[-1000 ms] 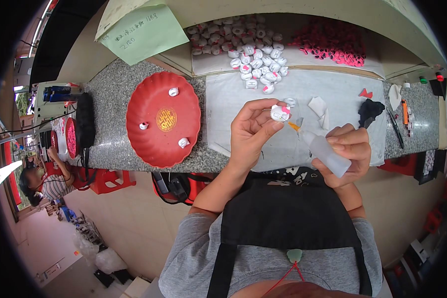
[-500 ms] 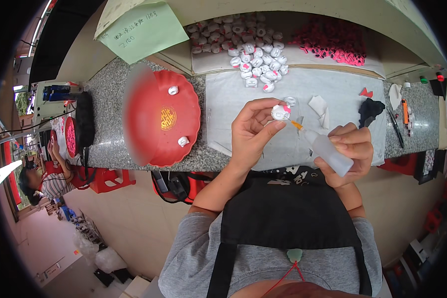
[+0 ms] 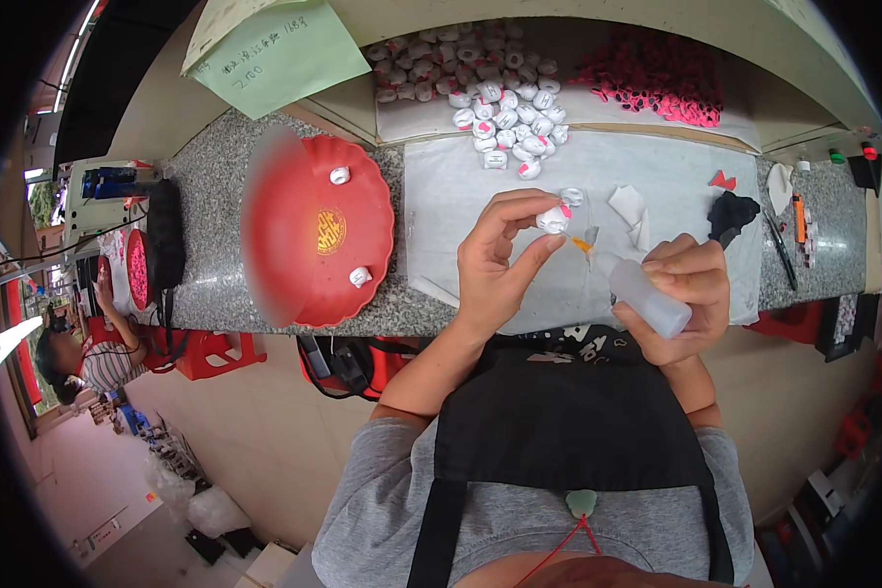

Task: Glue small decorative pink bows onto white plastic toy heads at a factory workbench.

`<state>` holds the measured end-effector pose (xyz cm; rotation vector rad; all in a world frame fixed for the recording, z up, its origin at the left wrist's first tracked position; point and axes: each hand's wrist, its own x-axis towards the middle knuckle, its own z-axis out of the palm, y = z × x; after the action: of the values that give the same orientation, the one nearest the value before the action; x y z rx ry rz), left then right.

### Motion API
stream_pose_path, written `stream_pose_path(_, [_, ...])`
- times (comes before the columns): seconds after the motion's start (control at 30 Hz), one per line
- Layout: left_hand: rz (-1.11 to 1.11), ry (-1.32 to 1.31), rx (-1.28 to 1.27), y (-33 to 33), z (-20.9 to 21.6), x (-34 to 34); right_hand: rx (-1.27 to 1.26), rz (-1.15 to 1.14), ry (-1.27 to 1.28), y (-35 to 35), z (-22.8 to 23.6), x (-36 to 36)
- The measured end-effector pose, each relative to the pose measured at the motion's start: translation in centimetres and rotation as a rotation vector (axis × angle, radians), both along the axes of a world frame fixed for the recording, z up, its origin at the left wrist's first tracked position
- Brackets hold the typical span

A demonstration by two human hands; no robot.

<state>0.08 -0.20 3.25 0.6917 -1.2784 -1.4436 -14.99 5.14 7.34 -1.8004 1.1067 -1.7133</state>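
My left hand (image 3: 497,257) pinches a small white bead-like piece with a pink mark (image 3: 554,218) between thumb and fingertips above a white sheet (image 3: 461,196) on the counter. My right hand (image 3: 686,294) grips a translucent squeeze bottle (image 3: 642,297) whose orange nozzle (image 3: 581,243) points at the piece, almost touching it. To the left stands a red scalloped plate (image 3: 314,235) with three similar white pieces on it. A heap of more white-and-pink pieces (image 3: 480,88) lies at the back of the sheet.
A pile of small pink parts (image 3: 657,73) lies at the back right. A black object (image 3: 733,214), paper scraps (image 3: 625,204), and pens (image 3: 799,218) lie at the right. A green paper sheet (image 3: 274,49) sits back left. Another person (image 3: 78,353) sits far left.
The bottle's nozzle has come closer to the piece held in my left hand. The hands have otherwise hardly moved.
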Motion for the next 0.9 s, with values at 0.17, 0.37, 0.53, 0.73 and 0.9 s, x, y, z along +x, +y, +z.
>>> stream_pose_path(0.17, [-0.036, 0.061, 0.114, -0.5, 0.3, 0.5, -0.015, 0.026, -0.112, -0.9, -0.6, -0.9])
stream_pose_path(0.37, [0.114, 0.226, 0.227, -1.8, 0.1, 2.4, 0.545, 0.028, -0.271, -5.1, -3.0, -4.7])
stream_pose_path(0.53, [0.111, 0.236, 0.228, -1.5, 0.3, 1.9, 0.675, -0.121, -0.190, -11.2, -7.4, -6.9])
stream_pose_path(0.73, [0.101, 0.204, 0.271, -1.1, 0.1, 2.0, 0.438, -0.577, 0.853, -14.5, -8.9, -5.8])
stream_pose_path(0.9, [0.102, 0.210, 0.254, -1.2, 0.0, 2.0, 0.457, -0.525, 0.777, -13.5, -7.8, -6.2])
